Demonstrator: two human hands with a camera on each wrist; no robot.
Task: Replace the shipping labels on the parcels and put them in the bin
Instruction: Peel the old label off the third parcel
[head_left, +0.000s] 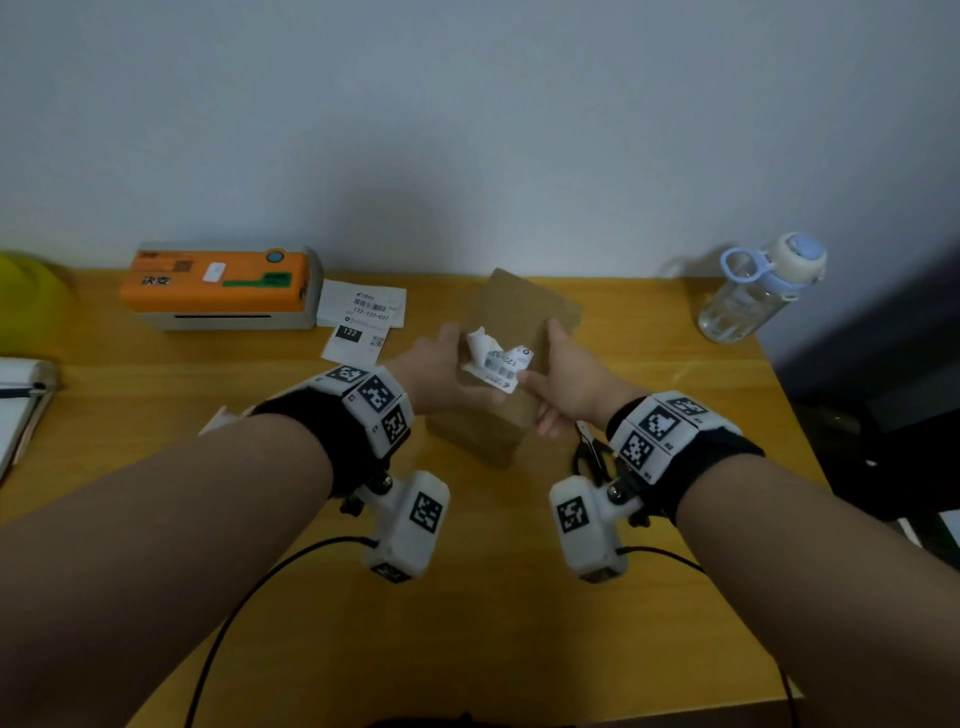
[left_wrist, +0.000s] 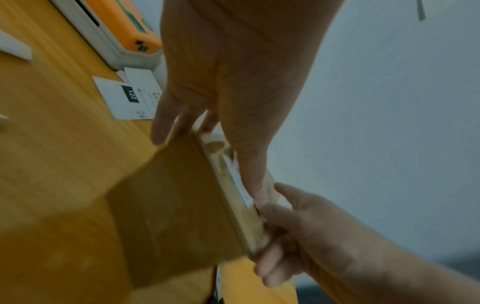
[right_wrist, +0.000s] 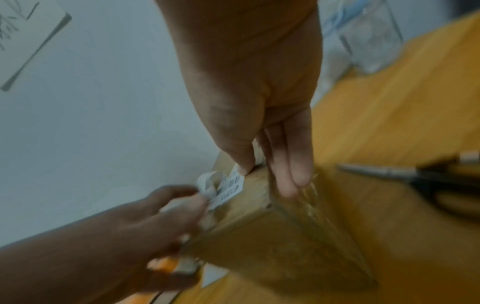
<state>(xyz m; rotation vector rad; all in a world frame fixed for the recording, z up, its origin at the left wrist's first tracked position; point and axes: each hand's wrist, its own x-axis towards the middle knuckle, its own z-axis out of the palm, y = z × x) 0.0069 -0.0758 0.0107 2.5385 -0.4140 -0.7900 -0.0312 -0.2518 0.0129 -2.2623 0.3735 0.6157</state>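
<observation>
Box held off the worktop in both grips, old label part-peeled.

The box (head_left: 511, 364) is tilted, held above the worktop (head_left: 488, 623) between the two hands. Left hand (head_left: 434, 364) grips the box's left edge: fingers under it, thumb on top, pressing against the crumpled, curled-up label (head_left: 496, 361); whether thumb pinches the label or only touches it, cannot tell. Right hand (head_left: 566, 387) clamps the box's near-right corner, thumb on top at the label's edge, fingers (right_wrist: 293, 164) straight down the side face. The label is stuck at its near end, lifted at the far-left end. Left of the box: printer (head_left: 218, 288), with two fresh labels (head_left: 361, 322) flat between printer and box. Just right of the box, under the right wrist: scissors (head_left: 589, 452). Far right of the box: bottle (head_left: 758, 288).
</observation>
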